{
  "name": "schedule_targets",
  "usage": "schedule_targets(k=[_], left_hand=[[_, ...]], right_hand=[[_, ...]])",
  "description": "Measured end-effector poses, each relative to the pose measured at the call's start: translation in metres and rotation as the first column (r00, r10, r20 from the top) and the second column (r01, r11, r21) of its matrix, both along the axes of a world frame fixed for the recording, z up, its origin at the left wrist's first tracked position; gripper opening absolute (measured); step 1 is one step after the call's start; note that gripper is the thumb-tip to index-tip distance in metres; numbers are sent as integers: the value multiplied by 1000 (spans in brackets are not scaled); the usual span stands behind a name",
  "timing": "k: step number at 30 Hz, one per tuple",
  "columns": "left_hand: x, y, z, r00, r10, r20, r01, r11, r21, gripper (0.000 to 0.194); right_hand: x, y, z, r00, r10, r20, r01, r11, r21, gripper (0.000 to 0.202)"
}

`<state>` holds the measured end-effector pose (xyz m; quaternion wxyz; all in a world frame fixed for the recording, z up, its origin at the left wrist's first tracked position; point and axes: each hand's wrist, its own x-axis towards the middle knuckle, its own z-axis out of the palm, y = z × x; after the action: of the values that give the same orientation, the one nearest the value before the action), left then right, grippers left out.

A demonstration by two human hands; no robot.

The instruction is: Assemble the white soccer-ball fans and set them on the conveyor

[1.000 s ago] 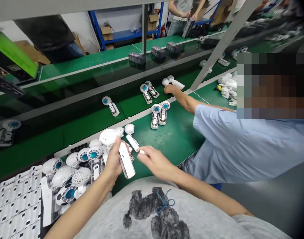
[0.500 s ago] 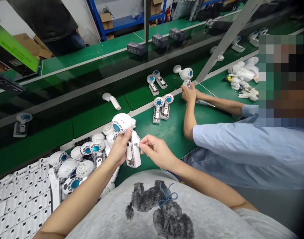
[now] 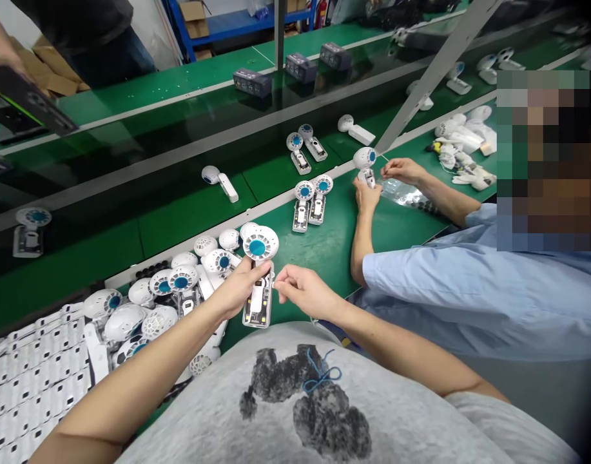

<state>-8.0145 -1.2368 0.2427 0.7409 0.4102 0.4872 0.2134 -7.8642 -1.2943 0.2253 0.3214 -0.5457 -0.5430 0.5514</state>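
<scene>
My left hand [image 3: 238,291] grips a white handheld fan [image 3: 258,296] upright, its thumb across the neck. The fan's round head has a blue centre and faces me. Its handle is uncovered, showing a dark circuit board and a white block inside. Close by the handle's right edge is my right hand [image 3: 302,289], thumb and fingers pinched together. Whatever is between those fingertips is too small to make out. Behind my left forearm lies a heap of similar white fans [image 3: 182,280].
White handle covers [image 3: 38,367] lie in rows at the lower left. Two open fans [image 3: 310,205] rest on the green bench; more sit on the conveyor [image 3: 179,219]. A co-worker's hands [image 3: 370,193] work on another fan at the right. Dark boxes [image 3: 300,67] stand behind.
The fan in my left hand has turned so its blue centre and open handle face me. My right hand stays pinched beside it. The co-worker's fan is lower, their hands apart.
</scene>
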Motion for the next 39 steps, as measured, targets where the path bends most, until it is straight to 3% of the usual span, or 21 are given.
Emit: schedule_targets(k=[8, 12, 14, 18, 22, 27, 29, 31, 33, 35, 37, 39], left_hand=[[13, 2, -7, 1000, 25, -19, -24, 999, 30, 45], [6, 8, -14, 999, -34, -42, 38, 993, 111, 42], [-3, 26, -19, 995, 36, -95, -15, 977, 215, 39], [-6, 88, -34, 934, 324, -149, -251, 894, 372, 34], [40, 138, -68, 957, 232, -176, -161, 924, 347, 26], [109, 164, -120, 945, 66, -321, 20, 967, 256, 20], [121, 166, -128, 921, 54, -385, 48, 967, 250, 22], [123, 164, -126, 898, 90, -432, 32, 963, 268, 20], [114, 165, -116, 881, 157, -447, -20, 955, 295, 23], [90, 176, -101, 874, 236, -424, -93, 939, 330, 35], [45, 200, -83, 867, 334, -369, -182, 903, 390, 46], [-22, 233, -62, 832, 467, -299, -297, 830, 471, 47]], right_hand=[[3, 4, -11, 1000, 0, 12, 1, 999, -53, 9], [1, 6, -17, 1000, 12, -12, -13, 998, -56, 14], [9, 7, -19, 999, -42, -15, 41, 996, -73, 17], [39, 10, -21, 954, -291, -65, 271, 937, -218, 25], [52, 11, -25, 947, -303, -105, 273, 934, -230, 31], [49, 16, -35, 946, -298, -127, 258, 930, -260, 35], [49, 22, -41, 949, -291, -117, 253, 931, -264, 38], [47, 30, -45, 956, -277, -94, 245, 934, -258, 41], [43, 39, -47, 964, -262, -53, 241, 938, -250, 44], [39, 47, -49, 969, -246, -3, 238, 938, -253, 44], [37, 51, -51, 974, -225, 26, 224, 936, -272, 45], [37, 53, -56, 976, -209, 60, 217, 926, -310, 46]])
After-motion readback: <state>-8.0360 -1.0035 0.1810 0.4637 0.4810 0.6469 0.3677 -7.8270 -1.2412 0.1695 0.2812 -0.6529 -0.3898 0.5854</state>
